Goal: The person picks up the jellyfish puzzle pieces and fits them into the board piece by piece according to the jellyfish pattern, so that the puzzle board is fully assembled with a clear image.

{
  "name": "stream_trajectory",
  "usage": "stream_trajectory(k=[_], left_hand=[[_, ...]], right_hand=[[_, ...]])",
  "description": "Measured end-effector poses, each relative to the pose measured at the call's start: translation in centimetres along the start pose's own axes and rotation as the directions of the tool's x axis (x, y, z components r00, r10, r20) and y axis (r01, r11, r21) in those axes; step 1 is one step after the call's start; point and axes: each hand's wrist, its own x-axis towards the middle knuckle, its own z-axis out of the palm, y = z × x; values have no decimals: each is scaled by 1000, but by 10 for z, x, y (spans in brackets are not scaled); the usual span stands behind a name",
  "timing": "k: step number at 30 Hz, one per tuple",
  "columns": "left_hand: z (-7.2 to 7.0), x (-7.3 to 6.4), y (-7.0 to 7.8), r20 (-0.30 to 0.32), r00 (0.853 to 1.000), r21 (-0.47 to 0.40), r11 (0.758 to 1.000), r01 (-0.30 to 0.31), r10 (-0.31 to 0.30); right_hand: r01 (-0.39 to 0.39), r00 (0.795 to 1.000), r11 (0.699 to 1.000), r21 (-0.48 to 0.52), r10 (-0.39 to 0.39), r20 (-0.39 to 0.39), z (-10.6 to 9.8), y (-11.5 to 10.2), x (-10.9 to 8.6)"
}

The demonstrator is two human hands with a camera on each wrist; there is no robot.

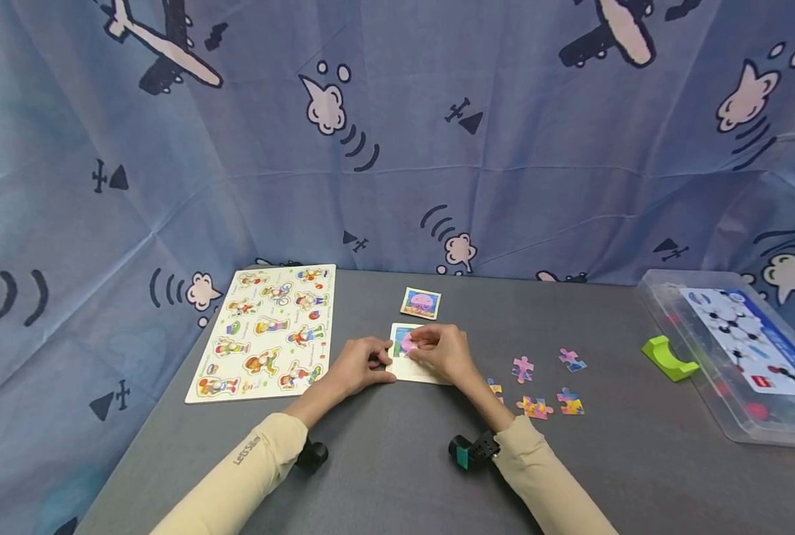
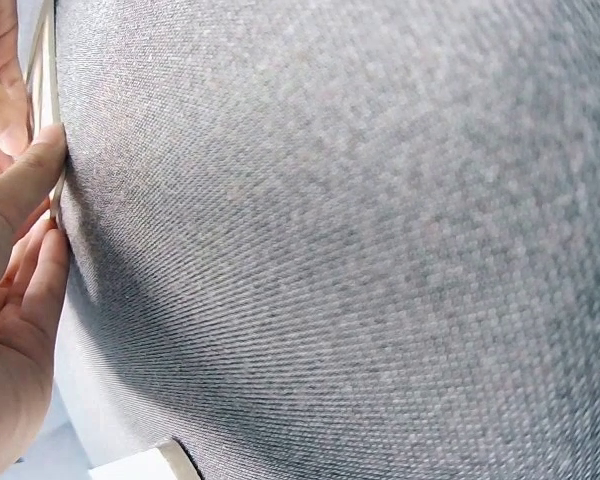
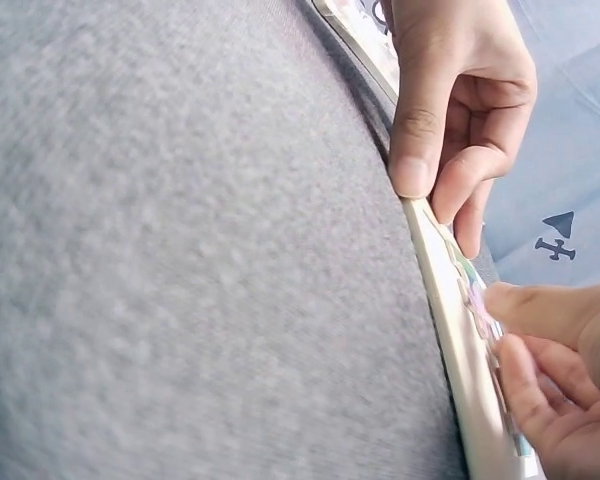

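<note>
A small pale puzzle board (image 1: 431, 373) with a partly filled picture lies flat on the grey table. My left hand (image 1: 360, 364) holds its left side, the thumb at the near edge and the other fingers bent beside it. Over the picture, my right hand (image 1: 446, 353) pinches a pink puzzle piece (image 1: 407, 343), mostly hidden by the fingers; whether it lies in the board, I cannot tell. In the right wrist view, my left hand (image 3: 460, 100) grips the board's corner, and my right hand (image 3: 570, 370) has thumb and finger at the picture surface.
Several loose puzzle pieces (image 1: 534, 407) lie to the right. A small square picture (image 1: 420, 303) of a pink figure is behind the board. At left is a large figure-puzzle board (image 1: 250, 338). A green arched block (image 1: 668, 360) sits against a clear plastic box (image 1: 718, 401) at right.
</note>
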Motion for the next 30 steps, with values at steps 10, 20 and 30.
stream_trajectory(k=[10,20,30], left_hand=[[1,-1,-1,-12,1000,-19,1000,-6,6],[1,2,2,0,1000,-14,1000,16,-16],[1,4,3,4,1000,33,999,22,-22]], right_hand=[[26,1000,993,119,-26,2,7,4,4],[-34,999,956,290,22,43,-6,7,3],[-148,987,921,360,111,120,-36,19,-3]])
